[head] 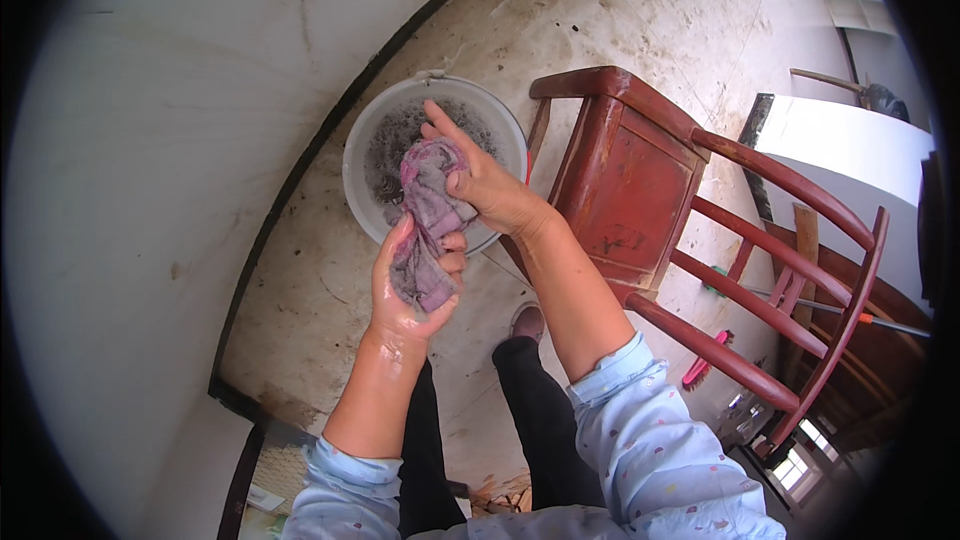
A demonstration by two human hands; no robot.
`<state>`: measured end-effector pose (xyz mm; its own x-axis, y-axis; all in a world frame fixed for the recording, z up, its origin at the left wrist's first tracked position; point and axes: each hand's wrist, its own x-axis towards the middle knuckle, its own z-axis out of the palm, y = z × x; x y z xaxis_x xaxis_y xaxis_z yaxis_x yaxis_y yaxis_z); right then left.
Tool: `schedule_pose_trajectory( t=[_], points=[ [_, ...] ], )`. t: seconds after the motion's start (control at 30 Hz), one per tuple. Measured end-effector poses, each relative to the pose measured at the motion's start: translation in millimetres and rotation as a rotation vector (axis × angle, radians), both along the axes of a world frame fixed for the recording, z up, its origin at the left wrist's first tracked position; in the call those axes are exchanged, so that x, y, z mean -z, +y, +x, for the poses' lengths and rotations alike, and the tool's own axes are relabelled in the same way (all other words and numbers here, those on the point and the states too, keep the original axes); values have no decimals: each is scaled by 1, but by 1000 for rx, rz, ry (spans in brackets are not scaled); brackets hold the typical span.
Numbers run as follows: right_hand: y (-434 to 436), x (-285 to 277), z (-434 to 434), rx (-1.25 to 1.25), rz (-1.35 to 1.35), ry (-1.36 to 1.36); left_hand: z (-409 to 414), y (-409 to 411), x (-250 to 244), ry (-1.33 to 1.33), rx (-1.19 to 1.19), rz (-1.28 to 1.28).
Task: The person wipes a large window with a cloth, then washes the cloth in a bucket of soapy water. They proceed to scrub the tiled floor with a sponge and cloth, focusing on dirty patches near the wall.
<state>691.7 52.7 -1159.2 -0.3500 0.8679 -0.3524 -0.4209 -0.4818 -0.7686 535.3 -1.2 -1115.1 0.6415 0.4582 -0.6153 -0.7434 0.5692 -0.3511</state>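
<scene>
A wet, crumpled cloth [431,202], grey with pinkish-purple parts, is held between both my hands above a round bucket [358,199]. My left hand [412,285] grips its lower end, with the fingers curled round it; the skin looks wet. At the upper end, my right hand [480,180] has its thumb pressed on the cloth, while the index finger points out over the bucket. Dark, sudsy water [386,142] lies in the bucket, partly hidden by the hands and cloth.
A red wooden chair [637,195] stands right of the bucket, very near it. The wall with a dark skirting edge [300,157] curves along the left. A pink brush [706,360] lies on the stained floor beyond the chair. My shoe [528,321] is below the bucket.
</scene>
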Motion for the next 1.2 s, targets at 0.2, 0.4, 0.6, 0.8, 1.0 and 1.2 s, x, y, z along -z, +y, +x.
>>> schedule_pose_trajectory(
  t=[0.2, 0.4, 0.6, 0.8, 1.0, 1.2],
  points=[
    [18, -40, 2, -242, 112, -259, -19, 2, -1, 422, 286, 361],
    [24, -44, -14, -205, 122, -611, -10, 15, -12, 872, 556, 608],
    [23, -36, -49, -211, 205, -1115, -3, 15, 17, 1354, 685, 844],
    [14, -9, -53, -174, -34, -1271, 7, 9, 53, 1693, 656, 979],
    [0, 12, -39, 12, -86, -1059, 5, 15, 36, 1903, 796, 1246],
    [0, -5, 25, -45, -380, 16, -12, 14, -6, 920, 462, 455]
  ],
)
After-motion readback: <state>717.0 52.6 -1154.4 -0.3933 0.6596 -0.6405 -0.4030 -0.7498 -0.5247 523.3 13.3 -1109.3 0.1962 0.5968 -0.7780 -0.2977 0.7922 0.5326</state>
